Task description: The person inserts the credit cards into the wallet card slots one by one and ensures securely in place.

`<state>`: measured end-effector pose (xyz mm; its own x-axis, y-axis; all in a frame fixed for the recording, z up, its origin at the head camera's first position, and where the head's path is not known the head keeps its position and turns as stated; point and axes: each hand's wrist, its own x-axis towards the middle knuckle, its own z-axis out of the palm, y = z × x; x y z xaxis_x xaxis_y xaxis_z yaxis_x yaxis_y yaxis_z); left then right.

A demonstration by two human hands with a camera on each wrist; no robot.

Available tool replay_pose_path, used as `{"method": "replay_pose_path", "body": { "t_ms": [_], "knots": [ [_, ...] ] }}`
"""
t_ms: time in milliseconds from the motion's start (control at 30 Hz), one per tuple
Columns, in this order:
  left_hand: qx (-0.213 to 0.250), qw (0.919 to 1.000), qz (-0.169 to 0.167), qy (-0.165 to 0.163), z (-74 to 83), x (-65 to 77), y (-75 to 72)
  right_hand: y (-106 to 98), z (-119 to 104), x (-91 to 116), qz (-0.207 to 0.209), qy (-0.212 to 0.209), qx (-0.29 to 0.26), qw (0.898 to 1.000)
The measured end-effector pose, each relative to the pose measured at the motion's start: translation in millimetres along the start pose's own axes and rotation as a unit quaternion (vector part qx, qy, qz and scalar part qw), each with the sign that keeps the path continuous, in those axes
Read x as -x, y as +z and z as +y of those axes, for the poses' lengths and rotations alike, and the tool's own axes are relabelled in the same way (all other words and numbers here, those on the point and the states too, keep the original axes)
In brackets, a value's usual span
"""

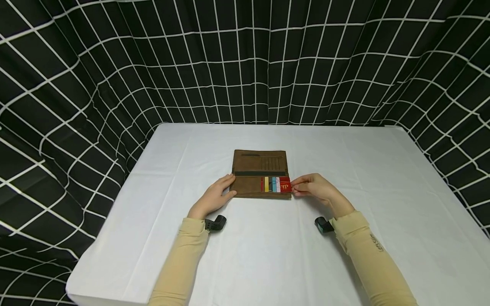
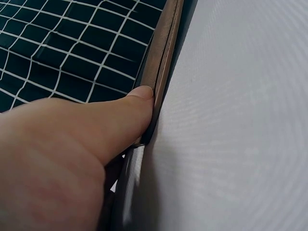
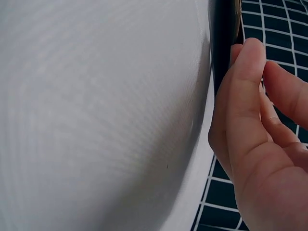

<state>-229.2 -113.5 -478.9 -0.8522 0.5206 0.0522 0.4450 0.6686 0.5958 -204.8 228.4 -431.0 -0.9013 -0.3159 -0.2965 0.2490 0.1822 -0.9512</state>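
A brown wallet lies spread flat on the white table. Its nearer half holds several colored cards in slots, with a red card outermost at the right. On the wallet's left edge rests my left hand, fingers fairly straight and the thumb pressing the edge in the left wrist view. My right hand pinches the right end of the red card with bent fingers. In the right wrist view, thumb and fingers sit close together at the wallet's edge, and the card itself is hidden there.
White cloth covers the table. Black curtains with a white grid surround the back and sides. A small black wrist camera sits by the left wrist and another dark camera by the right.
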Motion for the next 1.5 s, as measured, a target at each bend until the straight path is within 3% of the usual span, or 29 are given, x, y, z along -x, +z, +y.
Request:
{"method": "replay_pose_path", "body": {
  "t_ms": [900,1167,1500],
  "knots": [
    [0.000,1.0000,-0.001,0.001,1.0,-0.4,1.6,7,1,-5,0.004,0.032,0.062,0.998],
    [0.004,1.0000,-0.003,0.002,3.0,-0.4,0.2,7,-3,-2,-0.037,-0.008,0.064,0.997],
    [0.002,1.0000,0.001,0.003,2.7,0.7,-1.8,17,-5,-10,-0.007,0.032,0.080,0.996]
  ]
}}
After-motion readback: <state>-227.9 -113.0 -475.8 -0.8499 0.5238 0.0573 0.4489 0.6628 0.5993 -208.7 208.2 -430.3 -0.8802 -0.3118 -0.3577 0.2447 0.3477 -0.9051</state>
